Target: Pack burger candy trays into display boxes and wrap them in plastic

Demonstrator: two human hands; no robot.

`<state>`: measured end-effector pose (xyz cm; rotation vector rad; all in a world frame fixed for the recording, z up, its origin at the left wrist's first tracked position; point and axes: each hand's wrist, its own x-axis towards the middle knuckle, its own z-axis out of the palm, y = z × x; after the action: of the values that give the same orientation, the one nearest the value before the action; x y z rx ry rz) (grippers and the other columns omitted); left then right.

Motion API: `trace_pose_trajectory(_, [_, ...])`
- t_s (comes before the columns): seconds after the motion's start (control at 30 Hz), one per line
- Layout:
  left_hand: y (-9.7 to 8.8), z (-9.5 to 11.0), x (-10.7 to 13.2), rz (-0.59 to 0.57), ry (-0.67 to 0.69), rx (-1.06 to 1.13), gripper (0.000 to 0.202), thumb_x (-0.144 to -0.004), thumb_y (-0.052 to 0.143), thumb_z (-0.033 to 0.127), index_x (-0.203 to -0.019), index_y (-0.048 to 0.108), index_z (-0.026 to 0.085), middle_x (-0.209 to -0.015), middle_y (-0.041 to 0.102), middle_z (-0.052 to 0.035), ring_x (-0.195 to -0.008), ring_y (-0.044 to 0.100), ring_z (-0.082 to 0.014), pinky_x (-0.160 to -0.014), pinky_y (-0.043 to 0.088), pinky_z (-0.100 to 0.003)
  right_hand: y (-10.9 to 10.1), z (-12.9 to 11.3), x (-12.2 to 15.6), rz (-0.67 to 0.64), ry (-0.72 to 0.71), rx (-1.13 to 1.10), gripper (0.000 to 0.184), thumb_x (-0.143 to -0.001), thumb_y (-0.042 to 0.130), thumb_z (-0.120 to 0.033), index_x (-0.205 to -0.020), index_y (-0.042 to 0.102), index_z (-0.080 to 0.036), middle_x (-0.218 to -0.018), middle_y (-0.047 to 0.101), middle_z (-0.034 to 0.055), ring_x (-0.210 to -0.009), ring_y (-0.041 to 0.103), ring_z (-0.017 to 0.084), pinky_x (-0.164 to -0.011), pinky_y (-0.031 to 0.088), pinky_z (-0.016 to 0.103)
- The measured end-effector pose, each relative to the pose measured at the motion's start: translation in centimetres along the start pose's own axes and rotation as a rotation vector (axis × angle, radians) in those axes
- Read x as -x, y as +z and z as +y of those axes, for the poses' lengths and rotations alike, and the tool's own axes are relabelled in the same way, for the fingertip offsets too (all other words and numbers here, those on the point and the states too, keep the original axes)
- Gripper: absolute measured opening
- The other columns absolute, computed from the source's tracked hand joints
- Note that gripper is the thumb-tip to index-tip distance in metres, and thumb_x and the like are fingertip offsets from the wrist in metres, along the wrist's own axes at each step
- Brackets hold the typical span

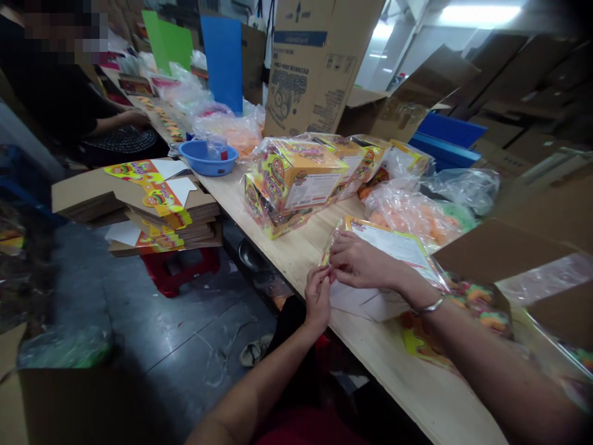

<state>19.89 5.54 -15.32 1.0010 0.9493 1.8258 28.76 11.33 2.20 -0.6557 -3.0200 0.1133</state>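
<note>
Printed box [391,238] lies on the desk [291,253], its wrapped edge pinched by the left hand [318,300] and right hand [359,259], fingertips meeting; far beyond them, a blue basin [204,167] holds a clear cup [216,148].

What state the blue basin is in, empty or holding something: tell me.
Not empty: a clear cup sits inside the blue basin and shows above its rim. Whether the cup holds anything, I cannot tell.
</note>
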Motion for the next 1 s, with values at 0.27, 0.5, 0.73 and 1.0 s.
trace_pose_trajectory(0.27, [0.2, -0.9, -0.4, 0.054, 0.465, -0.362, 0.032, -0.097, 0.047, 0.025, -0.129, 0.050, 0.021, -0.124, 0.056, -0.0131, -0.118, 0.055, -0.0222, -0.100, 0.046, -0.042, -0.3, 0.5, 0.2, -0.037, -0.035, 0.026, 0.006, -0.082, 0.059, -0.017, -0.084, 0.064, -0.016, -0.083, 0.065, 0.0063, -0.087, 0.054, 0.022, -0.090, 0.036, 0.039])
trace_pose_trajectory(0.5, [0.2, -1.7, -1.3, -0.008, 0.526, -0.429, 0.013, -0.096, 0.049, 0.025, -0.104, 0.057, 0.019, -0.107, 0.061, -0.0109, -0.105, 0.060, -0.0220, -0.091, 0.051, -0.041, -0.4, -0.1, 2.4, 0.320, 0.033, -0.056, 0.042, -0.077, 0.057, -0.016, -0.119, 0.057, -0.015, -0.118, 0.062, 0.0151, -0.114, 0.053, 0.028, -0.099, 0.041, 0.046])
trace_pose_trajectory(0.73, [-0.8, 0.1, -2.0, -0.074, 0.243, -0.470, 0.023, -0.095, 0.051, 0.034, -0.102, 0.067, 0.020, -0.114, 0.063, -0.0111, -0.113, 0.058, -0.0243, -0.100, 0.046, -0.044, 4.2, 4.1, 13.7, 0.930, 1.060, -0.072, 0.049, -0.091, 0.043, -0.050, -0.119, 0.061, -0.014, -0.127, 0.060, 0.0204, -0.123, 0.051, 0.036, -0.106, 0.038, 0.056])
trace_pose_trajectory(1.0, [5.2, 6.7, -6.9, -0.201, -0.058, -0.253, 0.053, -0.095, 0.048, 0.047, -0.139, 0.050, 0.018, -0.147, 0.049, -0.0124, -0.140, 0.040, -0.0257, -0.117, 0.029, -0.041, 5.9, 3.0, 14.9, 1.036, 1.075, -0.756, 0.054, -0.083, 0.050, -0.059, -0.110, 0.071, -0.017, -0.112, 0.072, 0.0100, -0.106, 0.065, 0.031, -0.096, 0.049, 0.044])
